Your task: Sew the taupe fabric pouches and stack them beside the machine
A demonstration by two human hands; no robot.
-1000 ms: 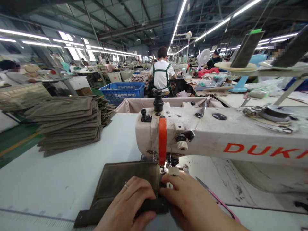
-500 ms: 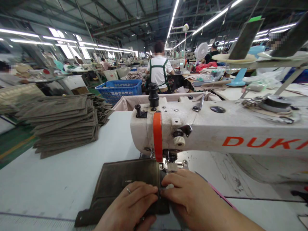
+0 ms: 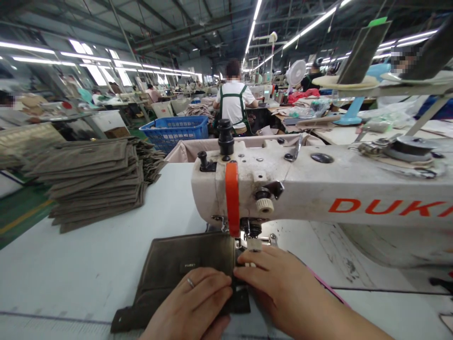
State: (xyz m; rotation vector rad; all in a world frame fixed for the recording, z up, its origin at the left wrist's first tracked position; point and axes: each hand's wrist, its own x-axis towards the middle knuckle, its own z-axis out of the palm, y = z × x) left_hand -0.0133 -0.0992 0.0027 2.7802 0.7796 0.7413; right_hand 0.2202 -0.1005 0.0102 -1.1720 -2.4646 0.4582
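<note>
A dark brown fabric piece (image 3: 173, 269) lies flat on the white table, its right edge under the presser foot (image 3: 253, 243) of a white sewing machine (image 3: 318, 189) lettered in orange. My left hand (image 3: 198, 302), a ring on one finger, presses down on the fabric's near right part with fingers curled flat. My right hand (image 3: 279, 288) rests just right of it, its fingertips pinching the fabric edge right below the presser foot. The two hands almost touch.
A tall stack of the same brown fabric pieces (image 3: 95, 179) sits at the left back of the table (image 3: 71, 269). Beyond stand a blue basket (image 3: 175, 130), a cloth bin (image 3: 198, 146), and a person in a green apron (image 3: 235, 104). Pink-handled scissors (image 3: 325, 285) lie right of my hand.
The fabric has fed slightly away from me under the presser foot, and both hands have slid forward with it. The view shifted a little.
</note>
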